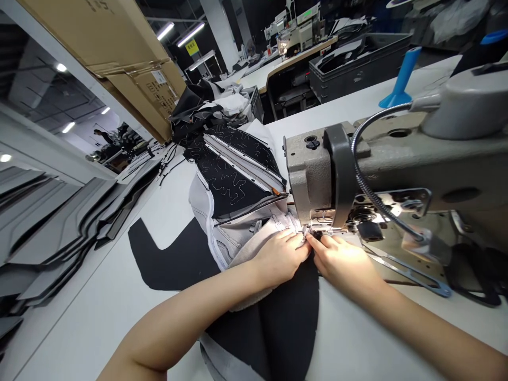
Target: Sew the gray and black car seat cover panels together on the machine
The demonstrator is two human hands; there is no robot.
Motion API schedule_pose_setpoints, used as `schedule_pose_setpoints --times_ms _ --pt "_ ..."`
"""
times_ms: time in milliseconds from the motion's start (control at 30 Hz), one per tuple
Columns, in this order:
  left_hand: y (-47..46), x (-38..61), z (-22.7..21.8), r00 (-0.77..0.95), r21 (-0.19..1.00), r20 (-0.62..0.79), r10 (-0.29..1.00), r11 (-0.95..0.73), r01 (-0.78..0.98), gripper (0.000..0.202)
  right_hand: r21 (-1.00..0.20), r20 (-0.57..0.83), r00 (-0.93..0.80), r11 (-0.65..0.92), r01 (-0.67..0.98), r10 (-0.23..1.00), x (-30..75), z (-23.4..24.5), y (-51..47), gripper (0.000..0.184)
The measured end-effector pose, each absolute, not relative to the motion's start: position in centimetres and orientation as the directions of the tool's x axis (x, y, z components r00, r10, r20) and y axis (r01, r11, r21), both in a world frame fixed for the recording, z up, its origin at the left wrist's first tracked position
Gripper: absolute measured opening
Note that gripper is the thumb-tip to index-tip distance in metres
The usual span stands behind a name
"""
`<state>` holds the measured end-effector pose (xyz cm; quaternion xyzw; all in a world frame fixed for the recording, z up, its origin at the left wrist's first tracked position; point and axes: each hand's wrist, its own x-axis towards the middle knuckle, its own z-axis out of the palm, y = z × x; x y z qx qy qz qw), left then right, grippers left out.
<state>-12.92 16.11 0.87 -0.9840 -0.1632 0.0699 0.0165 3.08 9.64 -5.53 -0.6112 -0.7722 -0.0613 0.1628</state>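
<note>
A grey sewing machine (309,169) stands at the right, its lamp lighting the needle area. Both my hands are close together at the front of its presser foot. My left hand (283,256) has its fingers bent over the edge of a grey and black fabric cover (254,238), gripping it beside the needle. My right hand (341,259) pinches the same edge with thumb and forefinger, just right of the left fingertips. Black fabric (273,328) hangs below my hands over the table edge. The needle tip itself is hidden by the fingers and the machine.
Scissors (408,270) lie on the machine bed at the right. A blue thread cone (405,76) stands behind the machine. Stacked cut panels (59,217) line the left side. A cardboard box (130,63) and a grey crate (357,66) are further back.
</note>
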Motion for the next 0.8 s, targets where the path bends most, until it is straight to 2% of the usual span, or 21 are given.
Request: schedule_pose_setpoints --times_ms 233,400,600,700,800 --pt "16.3 -13.2 1.4 0.943 0.021 -0.105 0.316 -0.947 0.32 0.027 -0.116 0.357 -0.19 0.245 0.963 0.915 3.0 -5.6 9.5 0.039" --pt "16.2 -13.1 1.2 0.947 -0.014 -0.099 0.306 -0.952 0.307 0.031 -0.122 0.38 -0.207 0.27 0.955 0.902 2.8 -5.6 9.4 0.039" --pt "16.3 -13.0 0.8 0.938 0.006 -0.147 0.314 -0.948 0.318 0.026 -0.118 0.344 -0.213 0.268 0.956 0.914 2.3 -5.4 9.8 0.038" --pt "16.3 -13.1 0.5 0.941 -0.013 -0.119 0.318 -0.948 0.319 0.026 -0.121 0.34 -0.213 0.267 0.956 0.916 2.4 -5.4 9.9 0.04" --pt "16.4 -13.2 0.6 0.944 -0.024 -0.101 0.314 -0.949 0.313 0.018 -0.147 0.358 -0.211 0.278 0.949 0.91 3.1 -5.0 8.9 0.035"
